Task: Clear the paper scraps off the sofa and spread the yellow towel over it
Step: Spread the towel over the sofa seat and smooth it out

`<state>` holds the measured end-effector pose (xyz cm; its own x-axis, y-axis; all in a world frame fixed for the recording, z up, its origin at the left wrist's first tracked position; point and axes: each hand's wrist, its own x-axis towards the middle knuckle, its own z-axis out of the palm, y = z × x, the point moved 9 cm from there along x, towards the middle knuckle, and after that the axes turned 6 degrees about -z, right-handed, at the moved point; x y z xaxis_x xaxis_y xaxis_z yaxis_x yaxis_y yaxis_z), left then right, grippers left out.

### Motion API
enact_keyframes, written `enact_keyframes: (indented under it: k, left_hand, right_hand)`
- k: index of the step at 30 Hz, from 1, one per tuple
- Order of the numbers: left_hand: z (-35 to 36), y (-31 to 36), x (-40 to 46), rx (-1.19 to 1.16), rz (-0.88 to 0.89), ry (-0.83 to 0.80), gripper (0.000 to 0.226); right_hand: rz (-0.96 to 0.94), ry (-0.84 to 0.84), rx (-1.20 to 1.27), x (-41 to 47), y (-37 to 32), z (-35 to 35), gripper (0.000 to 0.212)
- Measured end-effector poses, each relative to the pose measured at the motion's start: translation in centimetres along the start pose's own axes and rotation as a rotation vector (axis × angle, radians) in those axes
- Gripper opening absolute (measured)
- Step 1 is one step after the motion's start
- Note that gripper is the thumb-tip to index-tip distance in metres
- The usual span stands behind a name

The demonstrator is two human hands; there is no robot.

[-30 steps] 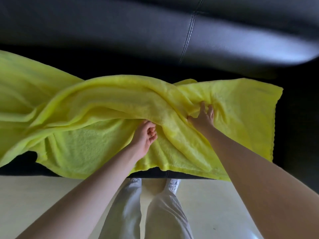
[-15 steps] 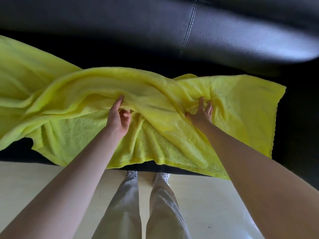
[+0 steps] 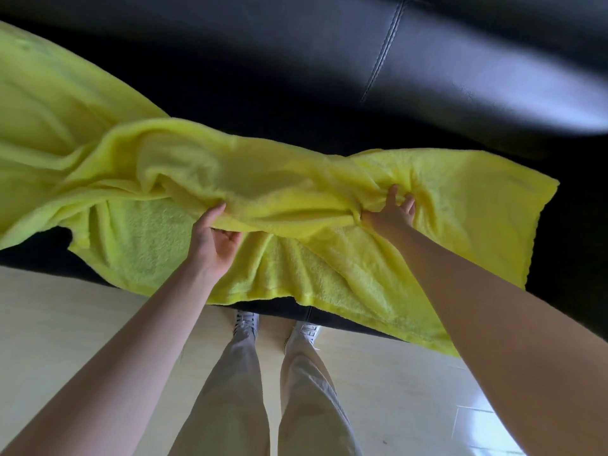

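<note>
Both hands on the yellow towel (image 3: 329, 192), which lies crumpled across the black sofa (image 3: 263, 77) seat, not flat. Left hand (image 3: 215, 240): thumb on top of a raised fold, fingers curled under it, pinching the fold near the towel's mid-front. Right hand (image 3: 390, 213): fingers dug into a bunched gather further right, gripping fabric; fingertips partly buried in the pile, so exact finger positions unclear.

Towel layout: a thick rolled ridge runs left-right btwn the two hands, w/ creases fanning out from each grip. Left end of the towel climbs up toward the sofa back and runs out of frame at the left edge. Right end lies flatter on the seat, its corner well short of the seat's right end, w/ bare black seat visible beyond it. Front hem hangs over the seat's front edge, lower on the right side than the left. Small gap at the left front where the black seat shows under a lifted flap.

Sofa back has a stitched seam (image 3: 383, 51) above the right hand, glare on the leather at upper right.

Person stands at the front edge of the sofa: light trousers (image 3: 263, 390), white shoes (image 3: 245, 322), pale glossy floor (image 3: 65, 324).
</note>
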<state>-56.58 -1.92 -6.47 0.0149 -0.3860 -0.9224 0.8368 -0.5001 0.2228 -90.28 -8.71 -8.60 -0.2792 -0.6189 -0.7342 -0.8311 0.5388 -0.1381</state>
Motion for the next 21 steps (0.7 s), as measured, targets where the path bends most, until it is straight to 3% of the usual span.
enact_keyframes:
  k: [2, 4, 6, 9, 11, 12, 14, 15, 16, 17, 19, 21]
  left_hand:
    - [-0.5, -0.6, 0.4, 0.062, -0.018, 0.045, 0.022]
    - [-2.2, -0.9, 0.6, 0.395, -0.042, 0.27, 0.028]
    - [-2.6, -0.1, 0.5, 0.994, -0.072, 0.42, 0.042]
    - [0.0, 1.7, 0.2, 1.983, -0.127, 0.46, 0.064]
    - [4.2, 4.3, -0.2, 2.282, 0.079, 0.556, 0.052]
    - [7.3, 5.5, -0.5, 2.329, 0.28, 0.564, 0.045]
    - [14.6, 6.2, -1.5, 2.235, 0.823, 0.373, 0.03]
    - [17.5, 5.6, -2.1, 2.147, 1.022, 0.205, 0.023]
    - [19.6, 4.6, -1.6, 2.118, 1.116, 0.036, 0.026]
    - [20.7, 3.4, -0.5, 2.164, 1.104, -0.103, 0.036]
    - [20.7, 0.3, 2.8, 2.395, 0.879, -0.263, 0.048]
    - [20.4, -1.3, 4.0, 2.482, 0.818, -0.312, 0.038]
  right_hand:
    - [0.016, 0.027, -0.068, 0.0, -0.2, -0.9, 0.099]
    - [0.039, 0.043, -0.143, 0.1, -0.6, -2.5, 0.088]
    - [0.043, 0.087, -0.235, 0.4, -1.6, -4.6, 0.064]
    - [-0.132, 0.358, -0.342, 1.0, -5.1, -8.7, 0.035]
    - [-0.317, 0.479, -0.332, 1.4, -7.3, -10.1, 0.033]
    - [-0.391, 0.479, -0.314, 2.0, -8.1, -10.2, 0.036]
    - [-0.484, 0.418, -0.337, 3.3, -8.9, -9.9, 0.042]
    - [-0.5, 0.387, -0.376, 3.9, -9.0, -9.7, 0.042]
    - [-0.503, 0.37, -0.416, 4.5, -9.0, -9.6, 0.04]
    - [-0.504, 0.362, -0.457, 4.9, -8.9, -9.5, 0.035]
    - [-0.492, 0.354, -0.51, 5.2, -8.4, -9.6, 0.024]
    - [-0.495, 0.351, -0.524, 5.0, -7.8, -9.7, 0.018]
